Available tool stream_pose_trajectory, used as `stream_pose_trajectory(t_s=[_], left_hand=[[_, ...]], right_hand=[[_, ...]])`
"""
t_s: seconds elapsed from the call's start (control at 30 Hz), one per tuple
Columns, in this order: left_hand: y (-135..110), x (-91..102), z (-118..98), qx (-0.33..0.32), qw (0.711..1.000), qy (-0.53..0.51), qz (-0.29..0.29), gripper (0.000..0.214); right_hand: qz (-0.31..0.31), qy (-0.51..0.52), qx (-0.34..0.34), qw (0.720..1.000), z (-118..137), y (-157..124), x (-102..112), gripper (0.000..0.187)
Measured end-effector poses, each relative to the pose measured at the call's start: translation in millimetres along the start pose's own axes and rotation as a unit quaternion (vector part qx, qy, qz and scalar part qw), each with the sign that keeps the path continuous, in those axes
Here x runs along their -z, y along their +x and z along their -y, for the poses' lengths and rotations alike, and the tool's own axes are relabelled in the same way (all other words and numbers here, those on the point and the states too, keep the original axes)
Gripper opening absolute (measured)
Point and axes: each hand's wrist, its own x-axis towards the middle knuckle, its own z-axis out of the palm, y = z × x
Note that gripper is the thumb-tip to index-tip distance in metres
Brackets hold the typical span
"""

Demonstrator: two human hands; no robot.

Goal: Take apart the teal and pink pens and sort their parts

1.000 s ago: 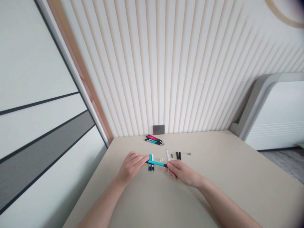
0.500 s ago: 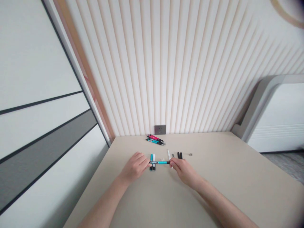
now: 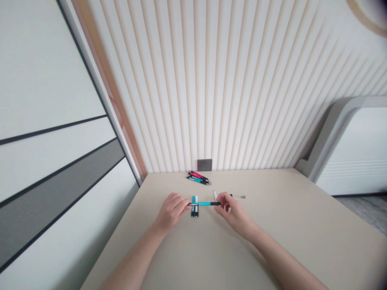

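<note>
Head view: teal pen held level, crossing just above two pens on the table. Fingers of the left hand close on one end; those of the right hand pinch the black end. Fingertip grips at both ends keep the barrel straight. Cluster of pens lies beyond it.

Right hand conceals one end of the pen and most of the black parts at 1 o'clock. Small parts at 2 o'clock are too small to identify. Left forearm and right forearm are cut off by the lower frame edge. Wall ring at 1 o'clock is cut off and blurred.
</note>
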Motion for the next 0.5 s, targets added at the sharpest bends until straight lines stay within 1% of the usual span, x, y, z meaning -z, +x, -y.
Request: stream_pose_trajectory(t_s=[0.03, 0.1, 0.17, 0.2, 0.27, 0.3, 0.33, 0.37, 0.43, 0.5], left_hand=[[-0.3, -0.2, 0.1, 0.001, 1.0, -0.002, -0.001, 0.022], [-0.6, -0.3, 0.1, 0.003, 1.0, -0.005, -0.002, 0.023], [-0.8, -0.4, -0.3, 0.001, 1.0, -0.006, 0.004, 0.023], [-0.9, -0.5, -0.5, -0.001, 1.0, -0.006, 0.007, 0.023], [-1.5, -1.0, -0.5, 0.001, 1.0, -0.007, 0.01, 0.022], [-1.9, -1.3, -0.4, 0.004, 1.0, -0.008, 0.008, 0.022], [-2.3, -1.5, -0.2, 0.008, 1.0, -0.01, 0.005, 0.022], [-2.6, -1.7, 0.1, 0.013, 1.0, -0.012, 0.001, 0.022], [-3.0, -1.8, 0.6, 0.015, 1.0, -0.015, -0.003, 0.02], [-2.8, -1.7, 0.7, 0.011, 1.0, -0.016, -0.002, 0.019]], right_hand=[[-0.005, 0.015, 0.003, 1.0, 0.1, 0.0, -0.4, 0.033], [0.014, 0.031, -0.005, 0.999, 0.5, -0.1, -0.8, 0.035], [0.026, 0.032, -0.017, 0.999, 1.1, -0.5, -1.1, 0.036], [0.022, 0.032, -0.017, 0.999, 1.3, -0.8, -1.2, 0.035], [0.008, 0.044, 0.004, 0.999, 1.6, -1.2, -1.5, 0.034], [0.005, 0.054, 0.015, 0.998, 1.5, -1.4, -1.8, 0.039], [0.01, 0.063, 0.019, 0.998, 1.1, -1.5, -2.2, 0.043], [0.023, 0.066, 0.014, 0.997, 0.6, -1.5, -2.6, 0.042], [0.059, 0.054, -0.014, 0.997, -0.4, -1.7, -3.8, 0.039], [0.073, 0.036, -0.027, 0.996, -0.2, -2.3, -4.8, 0.036]])
